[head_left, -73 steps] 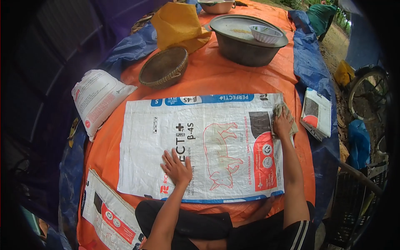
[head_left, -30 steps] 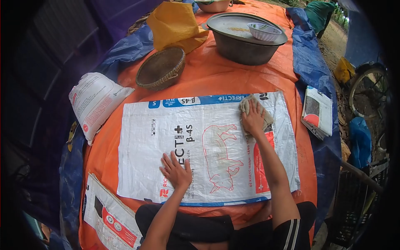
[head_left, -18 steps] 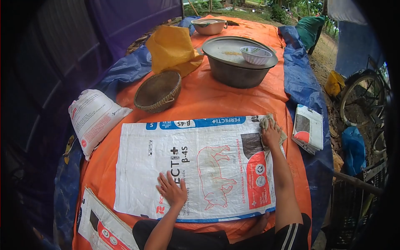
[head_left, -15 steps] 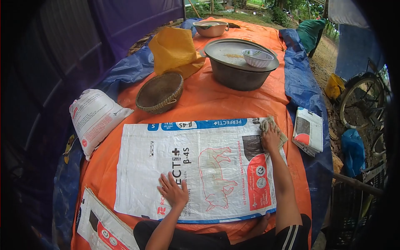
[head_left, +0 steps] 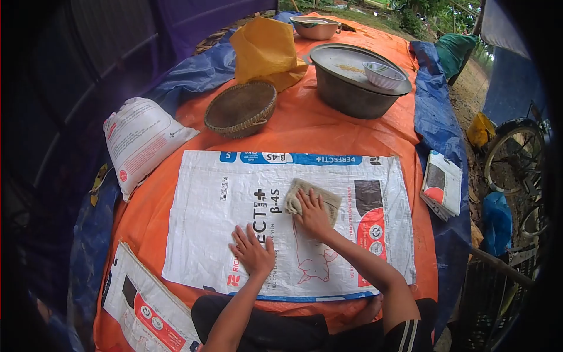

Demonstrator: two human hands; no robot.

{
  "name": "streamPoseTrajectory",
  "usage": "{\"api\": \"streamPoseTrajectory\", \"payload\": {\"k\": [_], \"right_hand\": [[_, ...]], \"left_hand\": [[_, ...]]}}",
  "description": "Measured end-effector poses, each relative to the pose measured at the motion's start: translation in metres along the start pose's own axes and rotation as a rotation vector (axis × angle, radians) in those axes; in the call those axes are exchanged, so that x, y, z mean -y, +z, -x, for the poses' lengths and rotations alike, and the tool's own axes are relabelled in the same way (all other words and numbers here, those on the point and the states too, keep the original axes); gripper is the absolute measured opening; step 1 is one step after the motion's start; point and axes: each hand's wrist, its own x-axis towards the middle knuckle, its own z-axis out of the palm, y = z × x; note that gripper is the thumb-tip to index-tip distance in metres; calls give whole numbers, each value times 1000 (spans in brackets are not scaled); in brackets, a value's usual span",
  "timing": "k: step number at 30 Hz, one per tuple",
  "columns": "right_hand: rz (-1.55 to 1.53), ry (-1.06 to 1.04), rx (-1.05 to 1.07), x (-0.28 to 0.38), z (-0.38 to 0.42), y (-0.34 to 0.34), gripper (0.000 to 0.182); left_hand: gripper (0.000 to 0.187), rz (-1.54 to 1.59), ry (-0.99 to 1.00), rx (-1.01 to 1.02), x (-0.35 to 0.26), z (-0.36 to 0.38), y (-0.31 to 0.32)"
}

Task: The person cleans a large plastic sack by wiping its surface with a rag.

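A white printed feed sack [head_left: 199, 234] lies flat on the orange tarp, with a pig outline, black lettering and a blue border. My left hand [head_left: 253, 253] rests palm down on its lower middle, fingers spread, holding nothing. Near the sack's centre, my right hand [head_left: 314, 216] holds a damp-looking beige-grey cloth [head_left: 329, 202] against the surface. The palm and fingers cover part of the cloth, and its left side is bunched. Under the cloth, the upper part of the pig drawing is hidden.
A full white sack [head_left: 143, 141] slumps at left; folded sacks lie at lower left [head_left: 149, 311] and right [head_left: 443, 185]. Beyond are a woven basket [head_left: 240, 111], a yellow sack [head_left: 264, 50], a lidded dark pot [head_left: 352, 97] bearing a plastic bowl [head_left: 384, 76], and a basin [head_left: 315, 28].
My right hand and the cloth have moved from the sack's upper right corner to its middle. My left hand stays on the sack. The camera view has shifted slightly.
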Motion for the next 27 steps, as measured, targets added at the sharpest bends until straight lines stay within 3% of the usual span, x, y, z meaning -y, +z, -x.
{"api": "streamPoseTrajectory", "payload": {"k": [6,14,22,27], "right_hand": [[4,14,-40,39,-76,23,69],[-11,144,-178,-7,-137,25,70],[101,430,-285,-111,-94,-18,69],[170,651,-200,-205,-40,-66,67]], "left_hand": [[75,11,5,18,1,-1,2],[76,-11,9,34,2,-3,4],[73,-18,-1,67,-1,-1,5],[73,-49,4,65,2,0,10]]}}
